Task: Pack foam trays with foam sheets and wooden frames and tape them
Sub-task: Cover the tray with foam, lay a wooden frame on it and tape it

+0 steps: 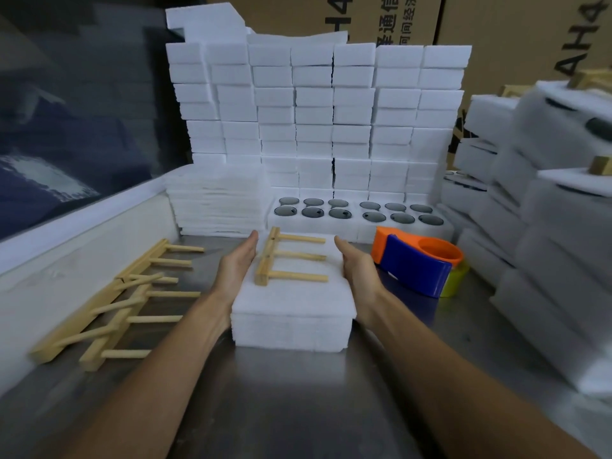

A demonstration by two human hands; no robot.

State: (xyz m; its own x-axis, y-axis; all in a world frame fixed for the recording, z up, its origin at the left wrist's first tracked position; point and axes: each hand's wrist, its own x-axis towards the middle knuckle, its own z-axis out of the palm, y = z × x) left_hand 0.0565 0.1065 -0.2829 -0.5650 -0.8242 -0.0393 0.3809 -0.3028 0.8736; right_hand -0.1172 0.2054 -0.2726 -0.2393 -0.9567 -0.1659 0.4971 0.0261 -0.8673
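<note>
White foam makes up the tray (293, 321) seen at the middle of the steel table (298, 392). A foam sheet (298, 289) is laid over its top, and one wooden frame (284, 260) is set on the sheet, its bar to the left and its three pegs pointing right.

The tray is flanked by both hands. The left hand (236, 263) is laid flat against the tray's left side, fingers straight and pointing away; nothing is held in its grip. The right hand (359, 266) is placed against the right side in the same way, fingers straight, its grip likewise wide and holding nothing. Whether the palms are pressed hard on the foam cannot be told.

More frames (116, 303) are spread in a loose heap on the table to the left, well apart from the tray and near a pale ledge (82, 246). A tape dispenser (419, 263), orange and blue with a yellowish roll, is seen just right of the right hand.

Behind the tray, two open trays (359, 215) with dark round pieces in their pockets are set side by side, and a pile of sheets (215, 203) is stacked to their left. A wall of foam blocks (314, 111) is raised behind them, with cardboard boxes (496, 18) further back. Packed trays (546, 193) are stacked at the right edge, blurred.
</note>
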